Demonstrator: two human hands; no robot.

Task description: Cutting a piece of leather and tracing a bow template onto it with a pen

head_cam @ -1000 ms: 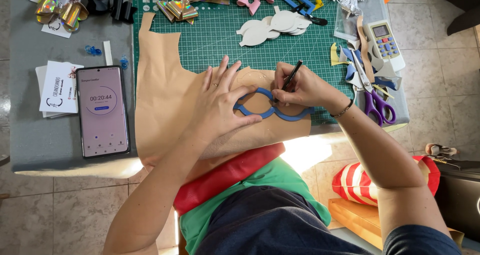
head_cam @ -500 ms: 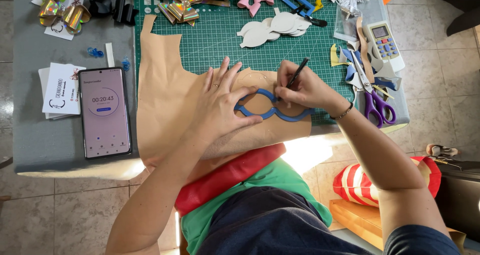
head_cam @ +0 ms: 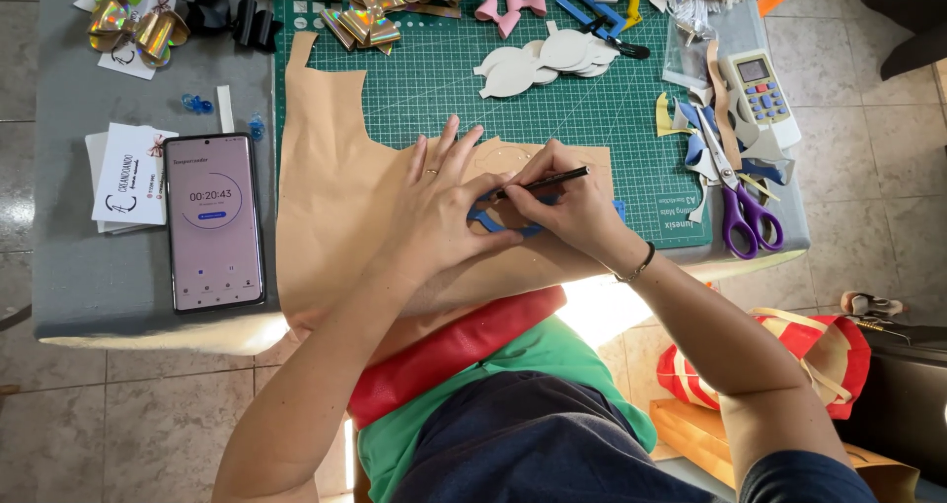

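- The right hand (head_cam: 572, 207), fingers pinched shut on a black pen (head_cam: 547, 180), has swung the pen flatter and shifted left along the blue template (head_cam: 485, 221).
- The left hand (head_cam: 439, 212) stays spread flat, pinning that template onto tan leather (head_cam: 330, 207) mid-frame; the tracing looks part done.
- Beyond: green cutting mat (head_cam: 592, 99), purple scissors (head_cam: 738, 217) right, phone (head_cam: 213, 223) left on the worktop (head_cam: 89, 266).

Grey table (head_cam: 89, 296) under work; beige tiled floor (head_cam: 118, 414) around it; bright light patch (head_cam: 592, 311) at table edge just below fingers.
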